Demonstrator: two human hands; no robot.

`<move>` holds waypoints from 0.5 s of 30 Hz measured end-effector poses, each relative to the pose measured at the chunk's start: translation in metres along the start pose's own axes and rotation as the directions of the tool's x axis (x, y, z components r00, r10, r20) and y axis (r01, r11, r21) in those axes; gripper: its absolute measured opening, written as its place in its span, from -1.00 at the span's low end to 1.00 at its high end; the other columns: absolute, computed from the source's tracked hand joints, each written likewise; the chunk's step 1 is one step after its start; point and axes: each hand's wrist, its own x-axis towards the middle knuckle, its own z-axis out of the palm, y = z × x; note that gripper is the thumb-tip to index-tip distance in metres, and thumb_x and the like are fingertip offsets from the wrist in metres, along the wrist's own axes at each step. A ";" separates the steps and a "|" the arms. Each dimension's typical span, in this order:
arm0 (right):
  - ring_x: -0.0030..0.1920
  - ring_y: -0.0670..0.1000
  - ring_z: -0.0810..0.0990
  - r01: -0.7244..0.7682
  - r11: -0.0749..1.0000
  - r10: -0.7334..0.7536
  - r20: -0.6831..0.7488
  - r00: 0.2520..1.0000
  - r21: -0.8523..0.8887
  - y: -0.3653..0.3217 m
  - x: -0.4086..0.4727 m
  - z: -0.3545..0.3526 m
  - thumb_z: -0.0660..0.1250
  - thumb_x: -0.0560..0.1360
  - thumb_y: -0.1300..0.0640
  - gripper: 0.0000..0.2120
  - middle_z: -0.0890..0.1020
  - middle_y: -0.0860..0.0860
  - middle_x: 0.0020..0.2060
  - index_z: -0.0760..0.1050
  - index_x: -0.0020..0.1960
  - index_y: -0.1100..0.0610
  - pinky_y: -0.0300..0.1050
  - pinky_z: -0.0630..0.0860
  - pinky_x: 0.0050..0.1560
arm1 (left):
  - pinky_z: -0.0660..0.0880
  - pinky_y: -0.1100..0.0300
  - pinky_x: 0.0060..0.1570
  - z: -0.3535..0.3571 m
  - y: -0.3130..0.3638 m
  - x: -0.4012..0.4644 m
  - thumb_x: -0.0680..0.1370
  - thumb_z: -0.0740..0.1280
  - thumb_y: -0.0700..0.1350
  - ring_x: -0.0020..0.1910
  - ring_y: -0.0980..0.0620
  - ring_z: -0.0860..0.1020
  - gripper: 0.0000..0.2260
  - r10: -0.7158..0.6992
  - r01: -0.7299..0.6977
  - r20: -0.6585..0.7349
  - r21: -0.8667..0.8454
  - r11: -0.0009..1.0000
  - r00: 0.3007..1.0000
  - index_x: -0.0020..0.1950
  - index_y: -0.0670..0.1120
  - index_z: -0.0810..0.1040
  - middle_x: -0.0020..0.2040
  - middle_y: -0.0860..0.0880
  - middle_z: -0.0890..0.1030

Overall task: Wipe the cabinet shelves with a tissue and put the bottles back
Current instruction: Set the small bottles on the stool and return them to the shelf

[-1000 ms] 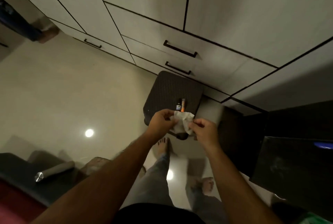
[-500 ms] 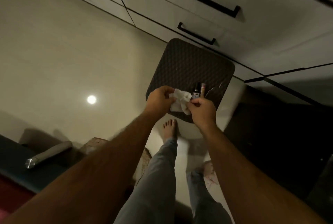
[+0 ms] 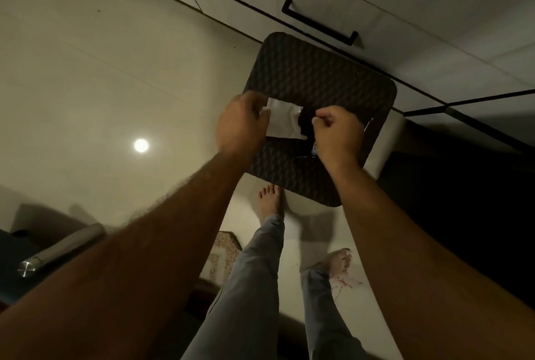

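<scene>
- We see the left hand [image 3: 241,122] pinching the left edge of a white, crumpled paper tissue [image 3: 282,122], its fingers curled round that edge.
- The right hand [image 3: 337,134] has its fingers curled with thumb and forefinger pressed together; it sits just beside the torn right edge of the tissue, and we cannot tell whether it pinches a scrap of it.
- The tissue hangs spread between the two hands, over a dark brown woven-pattern stool with rounded corners [image 3: 318,76].
- Just under the right hand, a small part of a bottle with a blue-and-white label [image 3: 314,150] peeks out on the stool; the rest is hidden by the hand.
- Beyond both hands stands a white cabinet with a black bar handle [image 3: 320,22].
- On the pale glossy floor [image 3: 101,84] to the left of the left hand, a round light reflection [image 3: 141,145] shines.
- Below the left forearm, a metal cylinder [image 3: 62,249] lies tilted.
</scene>
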 end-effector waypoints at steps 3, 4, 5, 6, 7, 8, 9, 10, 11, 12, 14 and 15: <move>-0.02 -0.12 0.56 -0.072 0.997 0.073 -0.058 0.996 0.014 0.022 -0.002 -0.023 0.33 0.56 0.17 -0.83 0.63 -0.02 0.04 0.58 0.14 0.11 -0.43 0.36 -0.19 | 0.43 0.36 -0.07 0.022 0.017 -0.018 0.59 0.30 -0.07 -0.06 0.20 0.50 -0.81 0.079 -0.075 0.174 -0.029 0.997 0.982 0.20 -0.01 0.54 -0.01 0.12 0.52; -0.01 -0.10 0.57 -0.105 0.994 0.104 -0.069 0.992 -0.004 0.031 -0.002 -0.029 0.34 0.55 0.16 -0.83 0.64 -0.02 0.04 0.59 0.13 0.10 -0.41 0.36 -0.17 | 0.41 0.38 -0.07 0.032 0.023 -0.023 0.59 0.30 -0.07 -0.03 0.20 0.51 -0.81 0.084 -0.078 0.230 -0.037 0.996 0.969 0.19 0.00 0.54 0.01 0.11 0.54; -0.01 -0.09 0.58 -0.134 0.991 0.132 -0.068 0.989 -0.025 0.039 -0.002 -0.032 0.36 0.54 0.15 -0.83 0.64 -0.01 0.04 0.59 0.13 0.09 -0.37 0.38 -0.16 | 0.42 0.35 -0.05 0.042 0.029 -0.028 0.58 0.31 -0.07 -0.01 0.19 0.52 -0.82 0.075 -0.068 0.265 -0.038 0.997 0.961 0.18 0.00 0.55 0.04 0.09 0.56; -0.02 -0.09 0.58 -0.156 0.987 0.153 -0.051 0.987 -0.044 0.046 -0.002 -0.033 0.37 0.53 0.13 -0.83 0.64 -0.01 0.03 0.60 0.12 0.08 -0.33 0.40 -0.16 | 0.45 0.30 -0.03 0.050 0.034 -0.032 0.58 0.32 -0.07 0.00 0.17 0.53 -0.83 0.052 -0.044 0.281 -0.035 0.998 0.958 0.16 0.00 0.56 0.05 0.07 0.58; -0.05 -0.08 0.58 -0.172 0.983 0.171 -0.021 0.985 -0.058 0.052 -0.002 -0.034 0.38 0.52 0.12 -0.84 0.65 -0.01 0.00 0.61 0.10 0.07 -0.29 0.43 -0.17 | 0.49 0.26 -0.04 0.059 0.038 -0.036 0.57 0.33 -0.05 -0.02 0.14 0.55 -0.84 0.020 -0.012 0.283 -0.029 0.999 0.959 0.13 0.00 0.57 0.03 0.05 0.59; -0.09 -0.07 0.59 -0.183 0.981 0.184 0.016 0.983 -0.067 0.055 -0.002 -0.032 0.40 0.51 0.09 -0.85 0.66 -0.02 -0.05 0.62 0.07 0.06 -0.23 0.48 -0.16 | 0.51 0.22 -0.07 0.065 0.043 -0.038 0.56 0.34 -0.04 -0.05 0.10 0.57 -0.84 -0.015 0.023 0.274 -0.025 0.999 0.962 0.11 -0.02 0.58 0.00 0.03 0.60; -0.13 -0.05 0.60 -0.186 0.979 0.190 0.046 0.981 -0.081 0.057 -0.002 -0.031 0.41 0.50 0.07 -0.87 0.66 -0.02 -0.11 0.63 0.04 0.05 -0.17 0.53 -0.16 | 0.53 0.18 -0.10 0.070 0.046 -0.039 0.54 0.36 -0.02 -0.08 0.07 0.58 -0.83 -0.050 0.057 0.259 -0.020 0.998 0.965 0.10 -0.04 0.59 -0.04 0.01 0.62; -0.17 -0.04 0.60 -0.181 0.979 0.188 0.062 0.980 -0.098 0.057 -0.002 -0.029 0.42 0.49 0.05 -0.88 0.65 -0.03 -0.16 0.63 0.01 0.04 -0.13 0.54 -0.17 | 0.55 0.13 -0.11 0.074 0.050 -0.040 0.53 0.37 0.00 -0.10 0.04 0.59 -0.80 -0.081 0.087 0.244 -0.017 0.996 0.966 0.09 -0.05 0.59 -0.06 -0.01 0.62; -0.19 -0.04 0.60 -0.170 0.979 0.178 0.068 0.982 -0.113 0.056 -0.002 -0.026 0.42 0.49 0.04 -0.89 0.64 -0.04 -0.19 0.63 -0.02 0.04 -0.12 0.54 -0.18 | 0.56 0.09 -0.10 0.077 0.052 -0.039 0.52 0.38 0.01 -0.11 0.02 0.59 -0.78 -0.108 0.114 0.236 -0.012 0.993 0.966 0.10 -0.06 0.59 -0.07 -0.02 0.63; -0.22 -0.04 0.59 -0.160 0.980 0.169 0.072 0.983 -0.117 0.054 -0.002 -0.024 0.41 0.50 0.03 -0.90 0.64 -0.04 -0.23 0.64 -0.05 0.04 -0.14 0.52 -0.21 | 0.56 0.07 -0.10 0.079 0.053 -0.038 0.52 0.39 0.01 -0.10 0.00 0.59 -0.78 -0.126 0.130 0.232 -0.002 0.991 0.965 0.10 -0.06 0.59 -0.07 -0.02 0.62; -0.29 -0.05 0.54 -0.162 0.979 0.173 0.087 0.981 -0.120 0.050 -0.001 -0.020 0.36 0.54 0.00 -0.84 0.61 -0.03 -0.29 0.63 -0.13 0.06 -0.16 0.41 -0.31 | 0.54 0.09 -0.11 0.082 0.054 -0.034 0.52 0.39 0.00 -0.09 0.00 0.58 -0.80 -0.153 0.152 0.248 0.025 0.988 0.957 0.08 -0.06 0.58 -0.06 -0.03 0.60; -0.31 -0.05 0.52 -0.173 0.977 0.185 0.093 0.978 -0.129 0.048 0.000 -0.018 0.34 0.55 -0.02 -0.80 0.60 -0.01 -0.31 0.62 -0.15 0.07 -0.17 0.35 -0.35 | 0.53 0.11 -0.12 0.083 0.054 -0.032 0.52 0.39 -0.01 -0.09 0.00 0.57 -0.81 -0.166 0.163 0.266 0.033 0.986 0.950 0.06 -0.07 0.58 -0.06 -0.02 0.59</move>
